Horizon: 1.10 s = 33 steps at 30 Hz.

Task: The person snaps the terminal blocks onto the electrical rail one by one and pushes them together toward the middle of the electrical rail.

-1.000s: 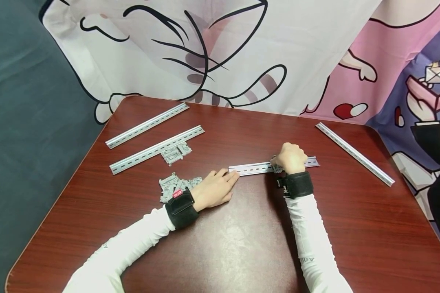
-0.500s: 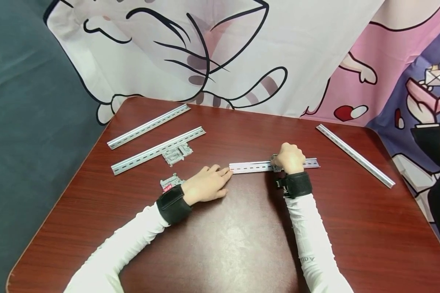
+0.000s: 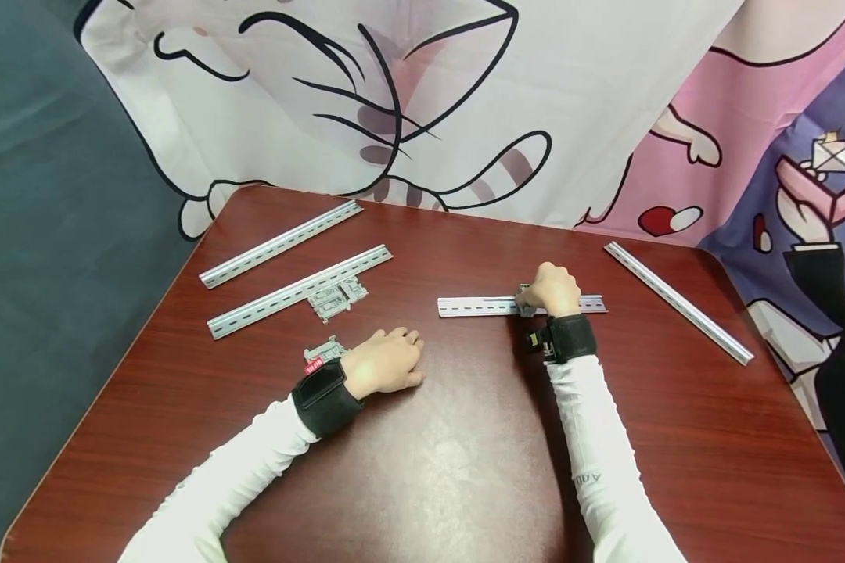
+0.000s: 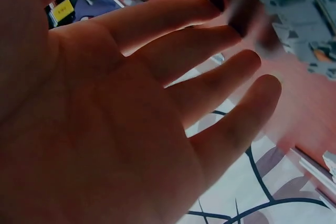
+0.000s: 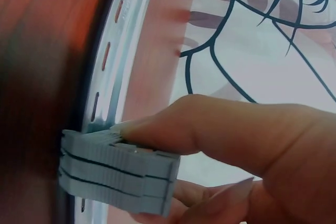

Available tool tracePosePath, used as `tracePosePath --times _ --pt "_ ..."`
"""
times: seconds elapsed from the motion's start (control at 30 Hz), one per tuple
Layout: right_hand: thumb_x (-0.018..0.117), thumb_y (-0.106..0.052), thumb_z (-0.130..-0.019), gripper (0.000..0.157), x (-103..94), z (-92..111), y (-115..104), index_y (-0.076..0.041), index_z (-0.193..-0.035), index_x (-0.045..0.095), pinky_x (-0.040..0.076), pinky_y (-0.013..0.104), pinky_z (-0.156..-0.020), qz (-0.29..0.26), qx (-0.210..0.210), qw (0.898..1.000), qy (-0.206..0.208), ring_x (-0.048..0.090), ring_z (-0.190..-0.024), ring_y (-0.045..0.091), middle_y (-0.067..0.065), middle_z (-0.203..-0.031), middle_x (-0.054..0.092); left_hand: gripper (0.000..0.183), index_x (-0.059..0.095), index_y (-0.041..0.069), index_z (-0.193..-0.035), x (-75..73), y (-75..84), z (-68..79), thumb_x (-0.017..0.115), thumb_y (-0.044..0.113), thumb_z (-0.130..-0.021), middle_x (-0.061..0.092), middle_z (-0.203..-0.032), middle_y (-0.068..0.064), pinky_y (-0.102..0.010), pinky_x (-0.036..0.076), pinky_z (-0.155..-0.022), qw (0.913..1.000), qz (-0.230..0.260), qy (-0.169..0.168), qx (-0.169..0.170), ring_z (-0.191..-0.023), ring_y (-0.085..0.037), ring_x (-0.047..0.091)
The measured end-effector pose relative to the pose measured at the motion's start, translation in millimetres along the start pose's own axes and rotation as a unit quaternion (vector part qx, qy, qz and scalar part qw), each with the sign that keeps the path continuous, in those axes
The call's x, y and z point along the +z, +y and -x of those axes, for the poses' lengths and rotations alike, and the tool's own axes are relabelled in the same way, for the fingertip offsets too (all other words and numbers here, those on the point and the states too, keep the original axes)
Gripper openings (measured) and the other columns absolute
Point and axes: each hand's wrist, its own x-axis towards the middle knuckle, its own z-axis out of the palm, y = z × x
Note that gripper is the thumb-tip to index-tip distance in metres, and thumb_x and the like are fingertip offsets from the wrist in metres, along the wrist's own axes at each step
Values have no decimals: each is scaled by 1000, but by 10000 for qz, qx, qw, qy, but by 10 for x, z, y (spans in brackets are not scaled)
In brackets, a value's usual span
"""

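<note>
My right hand pinches several grey terminal blocks between thumb and fingers. These blocks sit across a slotted metal DIN rail, side by side, as the right wrist view shows up close. Part of the rail is hidden under that hand. My left hand is off the rail's left end, with its fingers loosely spread and nothing in them. Beside its wrist lies a pile of grey terminal blocks, partly covered by the hand and wristband. In the left wrist view, terminal blocks appear beyond the fingertips.
Two more DIN rails, a far one and a nearer one, lie at the back left. Another small group of terminal blocks lies against the nearer rail. A further rail rests slantwise on the right. A printed curtain hangs behind the table.
My left hand has let go of the rail's left end and drawn back to the left. The rail has turned slightly and shifted away from me, with the right hand still pinching the blocks.
</note>
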Motion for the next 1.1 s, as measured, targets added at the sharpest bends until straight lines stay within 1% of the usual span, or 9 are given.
tracePosePath --times 0.1,0.17,0.3,0.47,0.63,0.73,0.9,1.0,1.1 --pt "74 -31 -76 45 -15 -60 -20 4 -102 63 51 56 -82 -58 -11 10000 -21 60 -101 45 29 -113 62 60 42 -2 -143 17 5 -8 55 34 -97 35 -154 -19 -53 25 -115 9998 167 -92 -99 -146 -31 28" --pt "75 -31 -76 45 -28 -91 -26 3 -101 63 51 55 -82 -104 8 9999 6 60 -100 44 28 -112 62 61 40 -2 -144 24 13 -12 54 34 -97 33 -154 -19 -52 24 -116 9997 189 -130 -124 -147 -30 26" --pt "74 -31 -75 48 -40 -158 -40 4 -106 62 50 56 -83 -152 10 9999 59 59 -101 45 29 -113 62 61 39 -2 -145 29 15 -19 53 34 -98 32 -155 -19 -51 24 -117 9997 163 -123 -146 -147 -30 26" --pt "73 -30 -74 52 -40 -236 -68 5 -110 61 50 56 -84 -188 -30 9998 46 59 -102 45 30 -114 61 59 42 -2 -143 27 5 -4 53 33 -98 35 -153 -19 -51 26 -115 9999 118 -17 -115 -146 -30 29" --pt "73 -31 -76 44 -39 -317 -102 3 -102 61 51 55 -81 -209 -14 9997 109 60 -99 43 28 -109 63 58 44 -4 -141 40 12 -9 54 32 -97 38 -151 -21 -52 28 -114 9999 73 100 -51 -144 -32 32" --pt "72 -31 -76 42 -38 -392 -130 2 -99 61 51 54 -82 -204 -11 9996 179 60 -100 43 28 -110 63 57 47 -4 -139 56 21 -6 56 32 -96 41 -149 -22 -51 31 -112 9997 -38 254 0 -142 -33 36" --pt "71 -32 -77 46 -52 -543 -181 3 -105 62 51 53 -85 -223 40 9995 208 60 -105 44 28 -114 63 53 53 -4 -134 77 30 -1 59 31 -95 47 -144 -22 -50 36 -109 9983 -265 520 77 -138 -33 42" --pt "71 -33 -78 48 -61 -637 -211 3 -108 61 51 53 -86 -226 79 9995 199 60 -107 43 28 -115 62 54 53 -5 -133 85 40 1 59 31 -94 47 -144 -22 -50 36 -109 9979 -322 561 79 -138 -33 42" --pt "70 -32 -79 46 -64 -730 -241 3 -107 61 51 53 -86 -247 37 9995 209 59 -107 43 28 -115 62 55 52 -6 -134 96 53 4 59 32 -94 46 -145 -23 -50 36 -110 9982 -304 526 6 -138 -34 41"
